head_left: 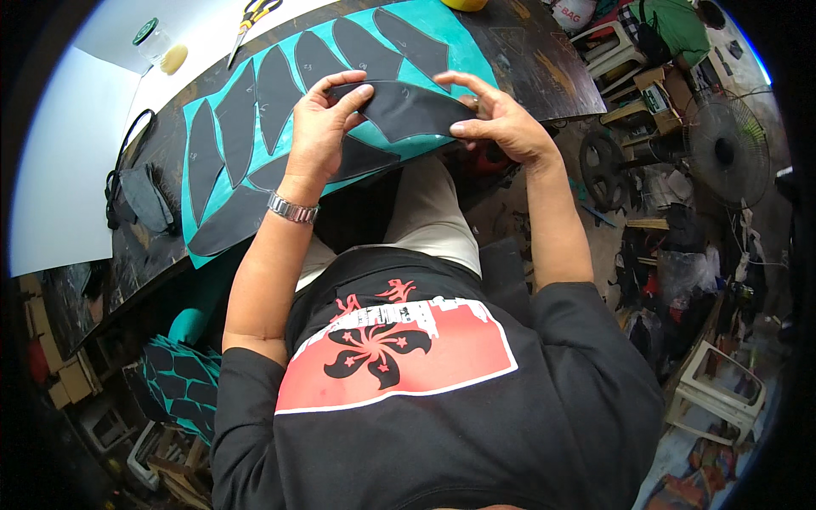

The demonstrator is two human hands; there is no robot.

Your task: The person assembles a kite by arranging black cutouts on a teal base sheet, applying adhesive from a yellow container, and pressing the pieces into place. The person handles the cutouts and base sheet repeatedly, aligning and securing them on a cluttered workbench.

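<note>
Above the near edge of the table, a black curved panel of flexible sheet material is held up between both hands. My left hand pinches its left end, thumb on top. At the other end, my right hand grips the corner between thumb and fingers, its index finger raised and slightly blurred. Beneath lies a teal sheet bearing several similar black panels, some with small pale marks. The held panel hides part of that sheet.
Scissors with yellow-and-black handles lie at the back, near a green-lidded jar. A grey cloth item rests on the dark table at left. To the right stand a fan and a white stool.
</note>
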